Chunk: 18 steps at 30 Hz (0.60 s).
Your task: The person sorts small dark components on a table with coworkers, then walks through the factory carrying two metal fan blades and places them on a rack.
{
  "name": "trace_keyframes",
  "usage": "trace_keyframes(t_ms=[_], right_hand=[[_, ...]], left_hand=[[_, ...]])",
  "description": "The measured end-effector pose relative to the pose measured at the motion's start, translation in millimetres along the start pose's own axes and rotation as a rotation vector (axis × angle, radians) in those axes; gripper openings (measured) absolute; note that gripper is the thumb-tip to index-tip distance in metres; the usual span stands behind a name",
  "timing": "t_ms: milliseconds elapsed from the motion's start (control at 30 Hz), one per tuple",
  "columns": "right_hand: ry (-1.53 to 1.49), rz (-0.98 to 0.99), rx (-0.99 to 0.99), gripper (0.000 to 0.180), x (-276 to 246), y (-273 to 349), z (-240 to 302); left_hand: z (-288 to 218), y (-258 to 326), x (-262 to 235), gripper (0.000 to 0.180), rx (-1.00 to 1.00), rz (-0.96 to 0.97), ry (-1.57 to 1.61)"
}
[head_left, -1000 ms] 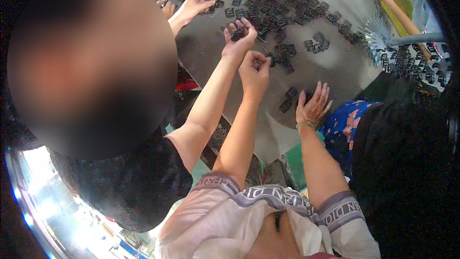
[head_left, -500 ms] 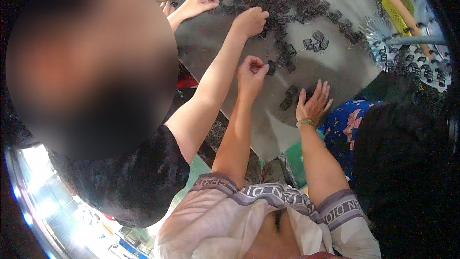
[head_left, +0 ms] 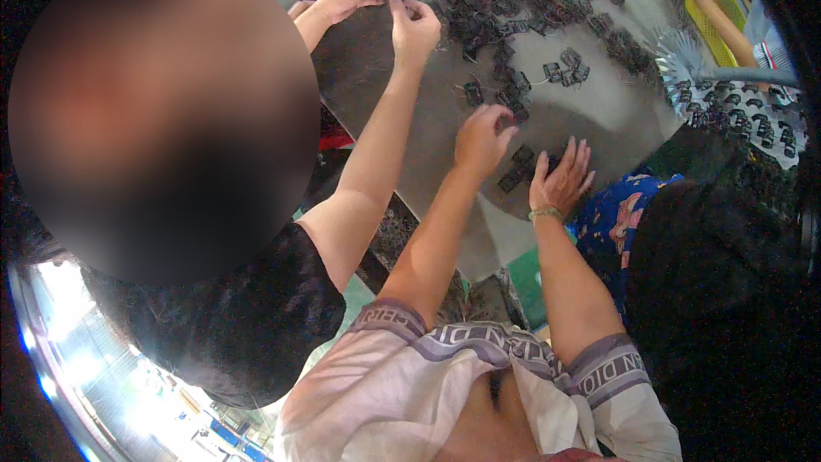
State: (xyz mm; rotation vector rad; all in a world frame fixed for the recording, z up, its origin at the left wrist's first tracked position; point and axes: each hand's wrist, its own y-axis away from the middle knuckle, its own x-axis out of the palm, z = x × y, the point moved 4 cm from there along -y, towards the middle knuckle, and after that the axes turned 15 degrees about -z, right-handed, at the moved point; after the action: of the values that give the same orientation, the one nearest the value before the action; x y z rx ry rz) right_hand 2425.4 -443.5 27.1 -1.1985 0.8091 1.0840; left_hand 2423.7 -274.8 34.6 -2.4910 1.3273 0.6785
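Small black plastic parts, some with thin wires, are spread on a grey table (head_left: 445,154). My left hand (head_left: 485,144) is over the table, thumb and curled fingers apart, just below a cluster of black parts (head_left: 516,84). Whether its fingertips touch the nearest one is unclear. A single black part (head_left: 473,94) lies above that hand. My right hand (head_left: 560,181) rests on the table, fingers stretched out, a green band round its wrist. Left of it lie a few black parts (head_left: 516,171); something dark shows partly under its thumb side.
A big heap of black parts (head_left: 487,0) covers the far middle. At my left, a co-worker's hands (head_left: 415,30) hold a black part. Another person's arm (head_left: 727,26) reaches in at far right by a yellow basket (head_left: 711,13). Someone in dark and blue floral clothing (head_left: 629,205) is close at my right.
My left hand has moved right and slightly down; the black part at its fingertips now lies apart from it. My right hand stays. The co-worker's nearer hand has moved back left to meet the other.
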Motion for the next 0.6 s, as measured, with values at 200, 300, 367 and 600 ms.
trace_keyframes(t_ms=[200, 300, 367, 600], right_hand=[[-0.02, -0.031, -0.006, 0.058, 6, -1, -1], [-0.02, -0.035, -0.007, 0.058, 9, 1, -3], [-0.029, -0.038, -0.008, 0.058, 8, 3, -3], [-0.041, -0.031, -0.01, 0.057, 7, 0, -2]], left_hand=[[-6, 3, 13, 0.027, 0.201, -0.06, -0.251], [3, 23, 11, 0.023, 0.216, -0.021, -0.153], [-1, 32, 4, 0.021, 0.197, -0.055, -0.015], [-6, 39, 21, 0.02, 0.344, 0.005, -0.101]])
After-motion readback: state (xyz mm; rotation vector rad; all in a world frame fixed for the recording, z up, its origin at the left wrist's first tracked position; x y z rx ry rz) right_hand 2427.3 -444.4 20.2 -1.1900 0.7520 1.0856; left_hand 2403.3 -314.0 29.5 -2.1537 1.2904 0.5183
